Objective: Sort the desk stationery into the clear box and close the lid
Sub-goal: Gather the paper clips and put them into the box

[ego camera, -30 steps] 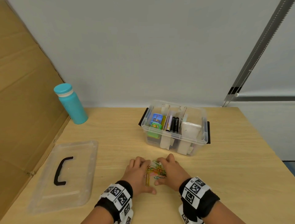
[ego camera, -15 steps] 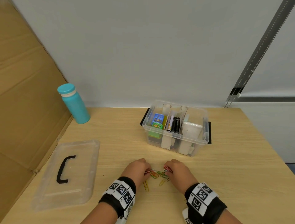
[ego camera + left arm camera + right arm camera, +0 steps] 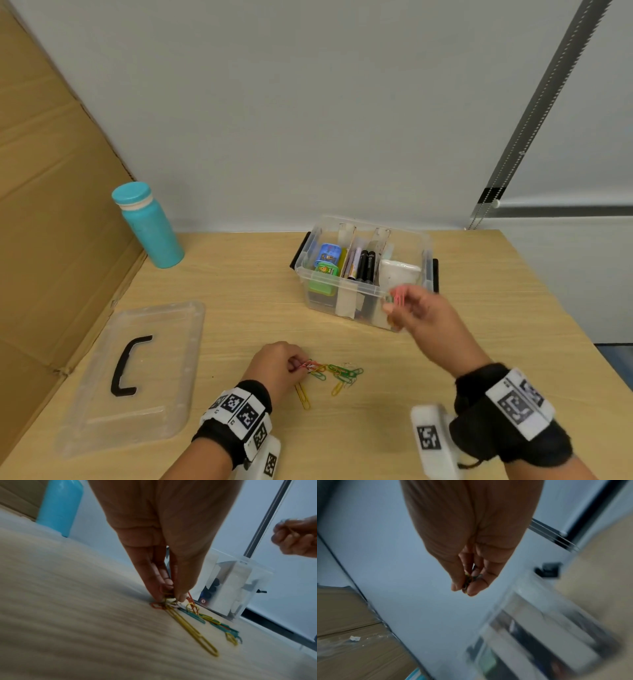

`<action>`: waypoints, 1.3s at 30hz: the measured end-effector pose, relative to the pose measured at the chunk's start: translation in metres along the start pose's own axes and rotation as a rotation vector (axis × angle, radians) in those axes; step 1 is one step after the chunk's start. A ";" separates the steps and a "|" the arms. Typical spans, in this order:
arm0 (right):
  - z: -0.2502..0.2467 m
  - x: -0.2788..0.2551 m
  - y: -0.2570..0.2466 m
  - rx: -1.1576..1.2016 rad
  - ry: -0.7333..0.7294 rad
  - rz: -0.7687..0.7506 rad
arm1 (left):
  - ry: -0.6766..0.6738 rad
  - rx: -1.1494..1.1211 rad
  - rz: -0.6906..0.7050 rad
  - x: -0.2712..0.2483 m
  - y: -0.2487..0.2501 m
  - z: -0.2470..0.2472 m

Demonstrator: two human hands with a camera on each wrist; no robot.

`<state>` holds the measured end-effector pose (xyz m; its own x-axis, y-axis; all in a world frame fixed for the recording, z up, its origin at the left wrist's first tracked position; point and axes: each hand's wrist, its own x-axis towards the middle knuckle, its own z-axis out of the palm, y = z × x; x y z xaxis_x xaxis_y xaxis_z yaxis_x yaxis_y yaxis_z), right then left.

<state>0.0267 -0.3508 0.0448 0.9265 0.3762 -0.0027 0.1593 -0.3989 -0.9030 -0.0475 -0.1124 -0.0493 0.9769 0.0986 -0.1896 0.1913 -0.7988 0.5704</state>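
Note:
Coloured paper clips (image 3: 337, 373) lie in a small heap on the wooden desk near its front. My left hand (image 3: 298, 366) pinches a few clips (image 3: 169, 599) at the heap's left end, fingertips on the desk. My right hand (image 3: 397, 303) is raised in front of the clear box (image 3: 424, 246), pinching a small bunch of clips (image 3: 466, 584) by the box's front right corner. The box stands open, with small colourful items, dark pens and a white cup in its divided compartments. Its clear lid (image 3: 161, 394) with a black handle lies flat at the left.
A teal bottle (image 3: 149, 226) stands at the back left beside a cardboard sheet (image 3: 51, 205) leaning along the desk's left side. The wall runs right behind the box. The desk's right edge (image 3: 561, 308) drops off near the box.
Both hands were cupped over the clip heap, then pinched clips from it. My right hand has since lifted a bunch up and forward to the box; my left stays at the heap.

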 end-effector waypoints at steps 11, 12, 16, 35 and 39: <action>-0.014 0.074 0.003 -0.730 -0.053 0.080 | 0.080 -0.187 0.026 -0.019 0.008 -0.011; -0.015 0.075 0.002 -0.734 -0.065 0.082 | 0.097 -0.196 0.029 -0.020 0.008 -0.011; -0.023 0.058 0.004 -0.736 0.110 -0.067 | 0.146 -0.241 0.026 -0.025 0.009 -0.014; -0.003 0.018 0.076 -0.602 0.375 -0.186 | -0.006 0.298 0.267 0.105 0.189 -0.024; -0.005 0.019 0.076 -0.601 0.379 -0.193 | -0.106 0.403 0.249 0.113 0.193 -0.026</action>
<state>0.0578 -0.3778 -0.0218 0.9000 0.2148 0.3793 0.3901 -0.7851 -0.4811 0.1022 -0.2402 0.0606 0.9692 -0.1689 -0.1793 -0.1193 -0.9587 0.2583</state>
